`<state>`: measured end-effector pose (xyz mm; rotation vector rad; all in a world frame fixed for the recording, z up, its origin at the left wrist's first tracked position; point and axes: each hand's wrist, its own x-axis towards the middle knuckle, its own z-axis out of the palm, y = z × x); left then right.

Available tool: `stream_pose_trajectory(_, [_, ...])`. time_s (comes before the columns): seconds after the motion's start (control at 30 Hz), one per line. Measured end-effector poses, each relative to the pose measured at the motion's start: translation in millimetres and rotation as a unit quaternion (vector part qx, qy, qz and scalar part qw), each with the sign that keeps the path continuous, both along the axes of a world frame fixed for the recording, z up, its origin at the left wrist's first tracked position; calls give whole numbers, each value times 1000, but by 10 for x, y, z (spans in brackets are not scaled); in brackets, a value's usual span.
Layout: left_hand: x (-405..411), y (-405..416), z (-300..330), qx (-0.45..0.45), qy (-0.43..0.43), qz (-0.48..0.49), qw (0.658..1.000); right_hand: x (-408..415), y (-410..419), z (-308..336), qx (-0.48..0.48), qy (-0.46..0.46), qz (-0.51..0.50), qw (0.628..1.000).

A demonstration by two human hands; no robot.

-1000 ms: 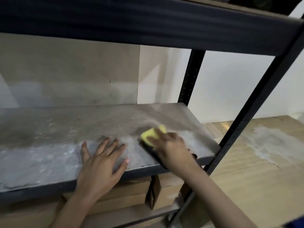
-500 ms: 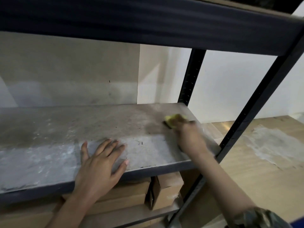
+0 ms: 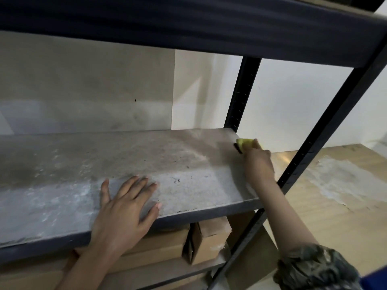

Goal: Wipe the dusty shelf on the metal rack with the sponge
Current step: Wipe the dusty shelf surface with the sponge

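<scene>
Right hand (image 3: 258, 163): I read it as curled around the sponge (image 3: 244, 143), which pokes out beyond the fingers, yellow face up, dark scrub side down on the board. Sponge sits at the shelf's (image 3: 188, 164) back right corner, beside the rear upright of the metal rack (image 3: 238, 97). Left hand (image 3: 123, 208): fingers spread, palm flat on the front edge near the middle, holding nothing. Judgement: the dustiest stretch, pale and streaked, lies to the left of the sponge along the shelf's long axis. The right hand carries the sponge, so the next stroke should run leftward from this corner.
</scene>
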<state>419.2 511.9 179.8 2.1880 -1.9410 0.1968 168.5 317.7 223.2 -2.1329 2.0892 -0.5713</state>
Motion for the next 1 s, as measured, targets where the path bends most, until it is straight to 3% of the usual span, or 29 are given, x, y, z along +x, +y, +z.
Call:
stream_pose_trajectory(0.07, [8, -2, 5, 2, 1, 2, 1000, 255, 289, 8, -77, 38, 157, 984])
stream_pose_trajectory(0.13, [11, -3, 5, 5, 1, 0, 1000, 412, 567, -47, -81, 60, 330, 939])
stream_pose_trajectory(0.2, [13, 0, 13, 9, 1, -1, 1000, 373, 509, -133, -71, 83, 372, 922])
stream_pose_trajectory(0.27, [10, 0, 21, 12, 3, 0, 1000, 208, 193, -180, -56, 101, 288, 951])
stream_pose_trajectory(0.33, [0, -1, 26, 18, 8, 4, 1000, -46, -201, -206, -13, 74, 113, 991])
stream_pose_trajectory(0.4, [-3, -2, 37, 23, 16, 10, 1000, -213, -440, -182, 37, 31, -51, 998])
stream_pose_trajectory(0.43, [-6, -3, 42, 25, 20, 12, 999, -231, -489, -172, 41, 47, -81, 995])
stream_pose_trajectory(0.47, [-9, -4, 46, 28, 21, 11, 999, -184, -493, -142, 36, 60, -77, 995])
stream_pose_trajectory(0.57, [-13, -6, 41, 23, 13, 9, 1000, 165, -265, -56, -79, 39, 67, 994])
stream_pose_trajectory(0.6, [-13, -9, 37, 21, 11, 8, 1000, 357, -110, -35, -111, 35, 156, 981])
stream_pose_trajectory(0.67, [0, -10, 19, 21, 10, 4, 1000, 718, 241, -180, -148, 116, 336, 923])
stream_pose_trajectory(0.73, [11, -11, 6, 26, 8, 0, 1000, 847, 470, -260, -120, 117, 406, 898])
stream_pose_trajectory(0.8, [26, -12, -3, 27, 14, -5, 1000, 749, 331, -241, -62, 55, 364, 928])
stream_pose_trajectory(0.9, [31, -22, -12, 24, 24, -10, 999, 374, -171, -147, 7, -2, 147, 989])
stream_pose_trajectory(0.93, [30, -22, -9, 24, 26, -8, 999, 255, -297, -112, 31, -14, 89, 995])
stream_pose_trajectory(1.0, [23, -17, 3, 24, 32, -3, 999, 149, -423, -61, 25, 9, 67, 997])
